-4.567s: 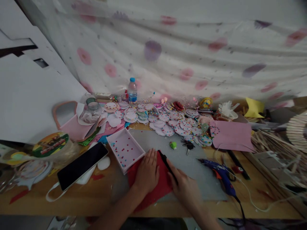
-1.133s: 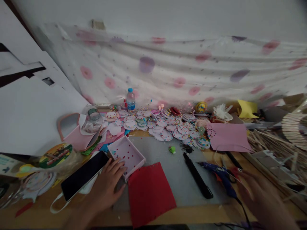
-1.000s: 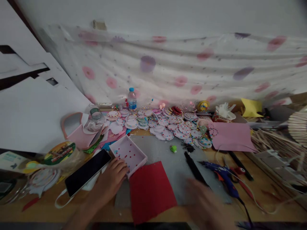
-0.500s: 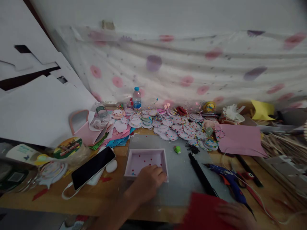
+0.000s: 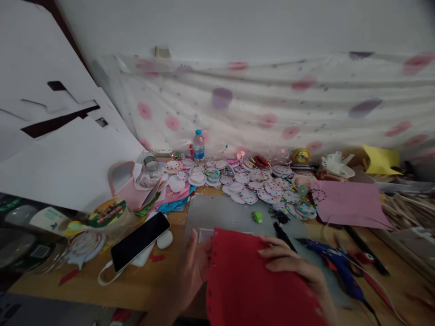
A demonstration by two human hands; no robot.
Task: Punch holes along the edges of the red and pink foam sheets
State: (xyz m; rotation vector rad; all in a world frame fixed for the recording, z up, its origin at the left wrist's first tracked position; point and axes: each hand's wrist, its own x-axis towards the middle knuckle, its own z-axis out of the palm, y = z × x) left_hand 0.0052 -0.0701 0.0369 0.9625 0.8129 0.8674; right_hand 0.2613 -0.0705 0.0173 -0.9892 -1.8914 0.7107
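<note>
A red sheet [image 5: 249,280], apparently felt or foam, stands tilted in front of me, with a row of small holes along its left edge. My right hand [image 5: 294,262] is closed on its right side, fingers lying over the face. At the left edge is my left hand [image 5: 193,267], palm turned inward, thumb raised away from the fingers, whose tips come close to the sheet or just behind it. Behind the sheet a shallow pale tray [image 5: 205,234] is mostly hidden, only its far left corner showing.
White dotted paper discs [image 5: 244,185] pile up at the back. A phone [image 5: 140,242] lies left on the wooden table. To the right are a blue glue gun [image 5: 336,258], a pink sheet [image 5: 350,203] and a long black tool [image 5: 284,235]. A small green item [image 5: 257,217] rests on the grey mat [image 5: 217,210].
The red sheet has come up and left from the lower right in my right hand, now covering most of the tray. My left hand has left the tray and moved beside the sheet.
</note>
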